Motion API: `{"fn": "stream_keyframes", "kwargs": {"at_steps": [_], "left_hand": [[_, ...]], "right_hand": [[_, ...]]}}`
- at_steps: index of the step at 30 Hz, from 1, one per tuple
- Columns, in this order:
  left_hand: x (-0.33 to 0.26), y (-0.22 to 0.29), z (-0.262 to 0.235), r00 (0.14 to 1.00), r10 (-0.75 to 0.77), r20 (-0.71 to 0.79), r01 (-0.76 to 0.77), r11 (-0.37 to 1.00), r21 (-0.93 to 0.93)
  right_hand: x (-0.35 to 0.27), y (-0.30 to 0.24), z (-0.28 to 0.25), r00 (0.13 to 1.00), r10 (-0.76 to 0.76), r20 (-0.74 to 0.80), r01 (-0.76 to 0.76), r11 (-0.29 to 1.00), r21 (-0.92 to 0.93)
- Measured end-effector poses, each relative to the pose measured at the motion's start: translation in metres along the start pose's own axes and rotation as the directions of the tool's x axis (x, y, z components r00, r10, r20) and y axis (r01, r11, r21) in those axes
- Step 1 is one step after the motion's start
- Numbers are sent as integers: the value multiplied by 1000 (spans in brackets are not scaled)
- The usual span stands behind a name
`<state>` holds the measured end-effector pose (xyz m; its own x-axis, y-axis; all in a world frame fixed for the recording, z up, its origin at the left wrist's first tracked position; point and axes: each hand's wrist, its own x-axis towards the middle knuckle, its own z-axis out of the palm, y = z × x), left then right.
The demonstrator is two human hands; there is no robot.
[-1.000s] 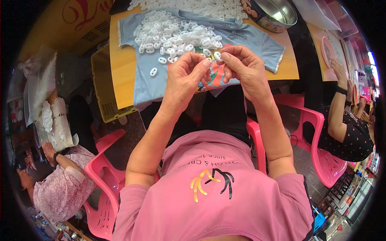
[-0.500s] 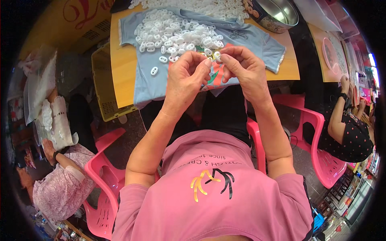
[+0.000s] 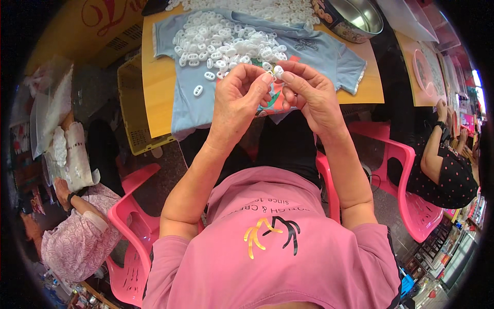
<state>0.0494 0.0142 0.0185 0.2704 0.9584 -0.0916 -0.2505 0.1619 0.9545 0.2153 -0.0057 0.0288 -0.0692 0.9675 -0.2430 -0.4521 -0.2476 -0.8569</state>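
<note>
Between thumb and fingers, my right hand [image 3: 315, 95] pinches a small white oval plastic piece with two holes [image 3: 278, 72]. My left hand [image 3: 239, 95] is closed in a pinch right beside it, fingertips almost meeting the right ones; what it holds is too small to make out. Both hands hover over the near part of a light blue T-shirt [image 3: 193, 110] with a coloured print, spread on the table. A heap of similar white oval pieces [image 3: 221, 44] lies on the shirt just beyond my hands. One single piece [image 3: 198, 90] lies apart, left of my left hand.
More white pieces [image 3: 252, 6] cover the far side of the yellow table [image 3: 159, 103]. A round metal tin [image 3: 355, 20] stands at the far right. A yellow crate [image 3: 136, 116] is left of the table. Pink chairs [image 3: 399, 170] and other people [image 3: 82, 237] are on both sides.
My right hand's lower fingers have shifted slightly, and the white piece in it has turned a little toward the camera. My left hand stays almost in place.
</note>
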Motion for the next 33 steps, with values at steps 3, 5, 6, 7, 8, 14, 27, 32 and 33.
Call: {"fn": "stream_keyframes", "kwargs": {"at_steps": [3, 5, 6, 7, 8, 14, 27, 32, 33], "left_hand": [[0, 0, 0, 996, 77, -34, -77, 997, -7], [1, -1, 1, 989, 137, -63, -137, 991, 8], [2, -1, 1, 984, 170, -57, -170, 985, 2], [2, -2, 1, 978, 202, -51, -202, 979, -4], [1, -2, 2, 978, 202, -49, -202, 979, -3], [-4, -11, 4, 990, 139, 25, -141, 989, 55], [-3, -12, 4, 985, 169, 36, -169, 986, 12], [-4, -6, 5, 997, 72, 29, -70, 996, -61], [-3, -6, 4, 999, 44, 29, -42, 996, -78]], "right_hand": [[-1, 1, -1, 999, -32, -2, 32, 996, -80], [-1, 2, -5, 993, -108, 53, 120, 935, -333], [-1, 2, -5, 993, -110, 52, 121, 935, -332], [0, 3, -4, 991, -125, 40, 131, 908, -397], [0, 3, -3, 989, -142, 28, 139, 877, -461], [2, 9, -2, 949, -315, 16, 267, 776, -571], [6, 9, -11, 951, -295, 88, 280, 711, -645], [4, 12, -12, 941, -333, 56, 313, 800, -511], [4, 11, -10, 942, -331, 58, 313, 801, -510]]}}
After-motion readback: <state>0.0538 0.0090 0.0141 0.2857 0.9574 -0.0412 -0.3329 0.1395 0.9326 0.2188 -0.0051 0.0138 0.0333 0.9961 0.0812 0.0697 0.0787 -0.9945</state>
